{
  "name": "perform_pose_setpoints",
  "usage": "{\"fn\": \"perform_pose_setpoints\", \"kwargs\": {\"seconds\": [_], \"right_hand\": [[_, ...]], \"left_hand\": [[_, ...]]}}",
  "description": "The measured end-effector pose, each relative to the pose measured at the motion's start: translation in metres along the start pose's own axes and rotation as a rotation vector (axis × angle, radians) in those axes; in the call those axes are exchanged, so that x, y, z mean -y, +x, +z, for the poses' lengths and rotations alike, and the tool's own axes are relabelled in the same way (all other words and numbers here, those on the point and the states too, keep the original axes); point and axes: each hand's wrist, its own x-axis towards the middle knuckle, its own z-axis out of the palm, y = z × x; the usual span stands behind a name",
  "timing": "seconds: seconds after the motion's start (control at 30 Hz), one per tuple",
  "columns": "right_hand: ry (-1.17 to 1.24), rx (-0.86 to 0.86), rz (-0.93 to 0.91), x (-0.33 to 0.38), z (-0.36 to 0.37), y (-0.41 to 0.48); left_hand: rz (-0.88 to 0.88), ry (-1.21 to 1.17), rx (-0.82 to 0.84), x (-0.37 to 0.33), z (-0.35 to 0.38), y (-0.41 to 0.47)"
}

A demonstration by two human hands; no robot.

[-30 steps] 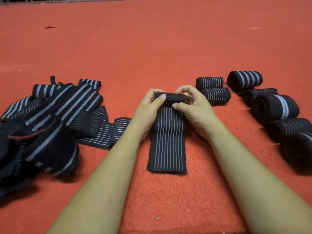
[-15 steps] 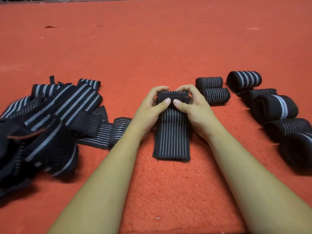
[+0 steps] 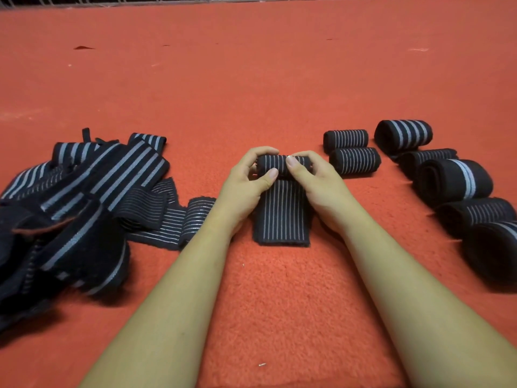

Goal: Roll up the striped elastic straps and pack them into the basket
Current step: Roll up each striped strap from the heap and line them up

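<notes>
Centrally, a thin-striped strap is being held down on the red carpet, with its far end wound into a tight roll and its flat remainder lying toward the person. The roll is being gripped at its left end by the left hand and at its right end by the right hand. Fingers are being curled over its top, and both thumbs are being pressed against its near side. To the left, a loose pile of unrolled straps is being left in a heap, while several finished rolls are being kept on the right, apart from the hands.
</notes>
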Motion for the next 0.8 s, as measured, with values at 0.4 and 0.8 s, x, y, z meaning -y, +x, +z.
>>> {"fn": "perform_pose_setpoints", "kwargs": {"seconds": [0.4, 0.8], "right_hand": [[0.144, 0.069, 0.031, -0.0019, -0.0029, 0.0027], [0.115, 0.107, -0.066, -0.0065, -0.0080, 0.0031]], "left_hand": [[-0.040, -0.058, -0.016, 0.0001, -0.0011, 0.0014], [-0.104, 0.040, -0.030, -0.0015, 0.0032, 0.0008]]}}
